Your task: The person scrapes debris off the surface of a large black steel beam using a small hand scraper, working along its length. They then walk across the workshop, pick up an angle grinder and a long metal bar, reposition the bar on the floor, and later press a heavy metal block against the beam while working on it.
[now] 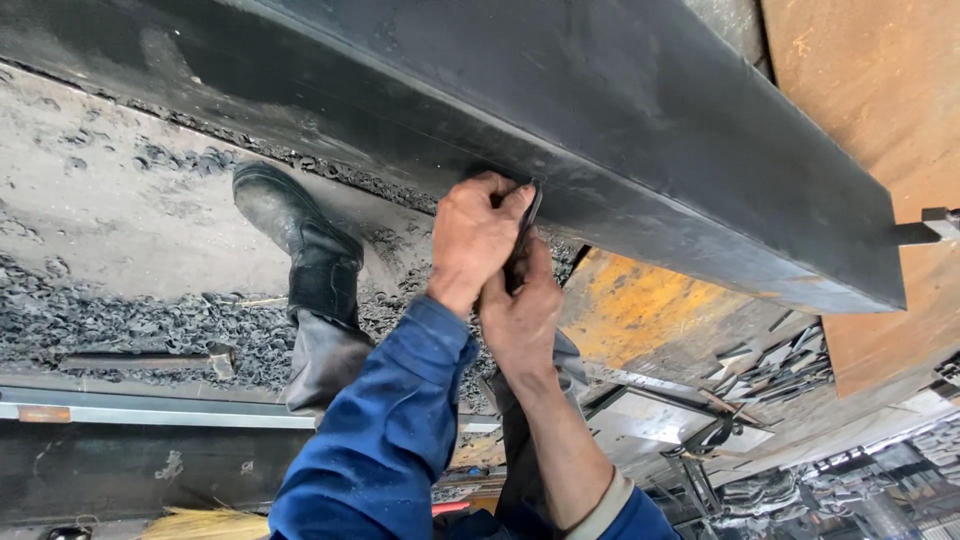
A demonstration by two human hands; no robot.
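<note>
The long black steel beam (620, 130) runs across the view and walls off everything behind it; both hands press against its lower edge, the left hand (470, 240) just above the right hand (520, 315), touching, with no gap between them. Below and left, a black boot (300, 240) blocks the way down to the gritty floor (110, 200). Right of the hands, the rusty yellow plate (640, 310) lies open along the beam's edge, and scrap offcuts (780, 360) crowd the far end.
</note>
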